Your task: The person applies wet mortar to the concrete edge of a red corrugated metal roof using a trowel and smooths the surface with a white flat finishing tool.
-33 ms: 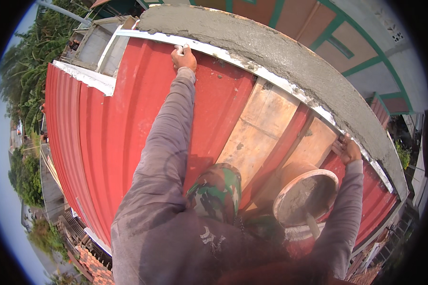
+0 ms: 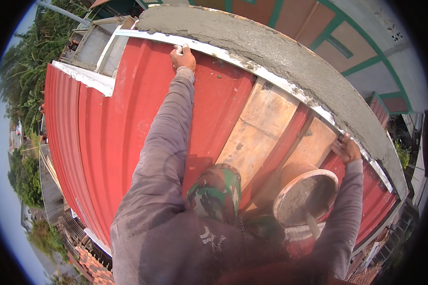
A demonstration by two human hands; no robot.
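A long, straight white bar (image 2: 208, 49), smeared with mortar, runs along the near edge of a band of wet grey mortar (image 2: 252, 38) on top of a wall. My left hand (image 2: 183, 58) is closed on the bar's lower edge, toward its far left end. Farther right and nearer to me, my right hand (image 2: 347, 149) grips the same edge with bent fingers; part of its grip is hidden. Just below my right hand stands a round bucket (image 2: 297, 167) with grey mortar (image 2: 304, 197) inside. A pale handle (image 2: 313, 225) sticks out over the bucket's near rim.
Beneath my arms slopes a ribbed red metal roof (image 2: 114, 123). Wooden boards (image 2: 257, 124) lie across it, beside my knee in camouflage cloth (image 2: 216, 190). Beyond the wall rises a building with green trim (image 2: 328, 31). Trees (image 2: 26, 76) stand past the roof's left edge.
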